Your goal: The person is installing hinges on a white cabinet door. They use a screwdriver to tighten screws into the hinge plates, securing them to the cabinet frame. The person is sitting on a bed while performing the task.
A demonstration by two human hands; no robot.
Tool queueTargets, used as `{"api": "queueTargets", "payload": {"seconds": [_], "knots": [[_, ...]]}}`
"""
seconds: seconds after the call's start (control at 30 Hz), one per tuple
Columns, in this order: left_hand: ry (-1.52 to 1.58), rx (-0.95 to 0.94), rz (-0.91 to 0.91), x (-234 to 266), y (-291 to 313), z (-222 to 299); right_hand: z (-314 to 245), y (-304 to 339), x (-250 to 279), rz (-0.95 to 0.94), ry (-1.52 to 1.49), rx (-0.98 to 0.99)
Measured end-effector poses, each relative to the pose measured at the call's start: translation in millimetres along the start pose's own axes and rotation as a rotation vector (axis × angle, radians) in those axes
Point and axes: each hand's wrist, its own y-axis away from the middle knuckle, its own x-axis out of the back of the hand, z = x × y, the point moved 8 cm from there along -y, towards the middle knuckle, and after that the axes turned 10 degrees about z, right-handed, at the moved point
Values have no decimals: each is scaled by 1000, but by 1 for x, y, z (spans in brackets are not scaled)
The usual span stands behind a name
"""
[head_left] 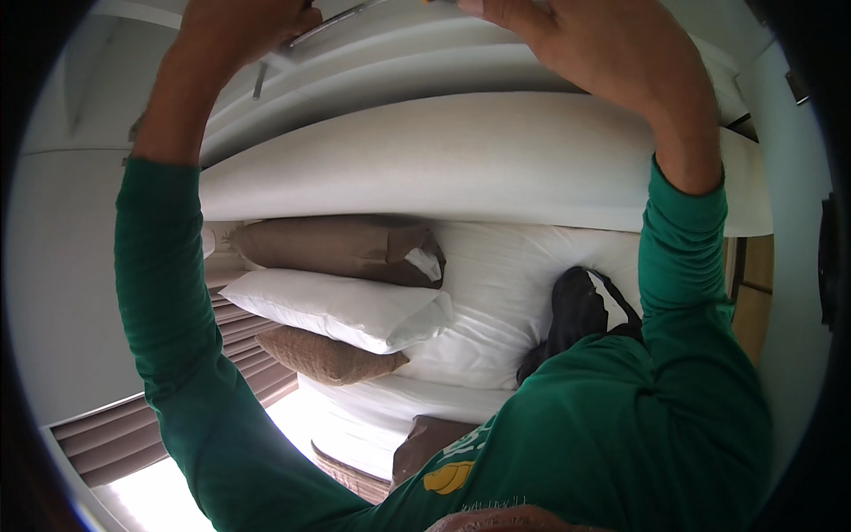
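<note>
Both my arms, in green sleeves, reach up to the top edge of the view. My left hand (244, 27) is closed, its curled fingers at one end of a thin metal rod (341, 18) that slants up out of view. A short metal pin (259, 82) sticks out just below these fingers. My right hand (603, 44) is at the upper right, thumb stretched toward the left; its other fingers are mostly cut off by the edge. A small orange bit shows at its thumb tip, too little to name. Pale ridged surfaces (390, 80) lie behind both hands.
A long white rounded panel (479, 151) spans below my hands. Beyond it is a bed with white sheets (496, 257), holding a brown pillow (328, 244), a white pillow (337, 306) and a woven brown cushion (324, 355). Black fabric (576, 310) lies by my torso. Pleated blinds (124, 434) hang at left.
</note>
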Motion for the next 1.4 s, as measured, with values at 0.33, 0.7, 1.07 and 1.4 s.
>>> {"api": "queueTargets", "payload": {"seconds": [0.33, 0.7, 1.07, 1.4], "knots": [[5, 13, -45, -7, 0, -4, -8, -16, 1, -475, -222, -37], [36, -10, -12, -1, -3, -4, -15, -9, 10, 171, -213, 324], [25, -10, -26, 6, -1, 2, -18, -6, -2, 151, 36, 410], [21, 7, -50, -4, -3, -6, -6, -5, -14, 4, 48, 286]]}}
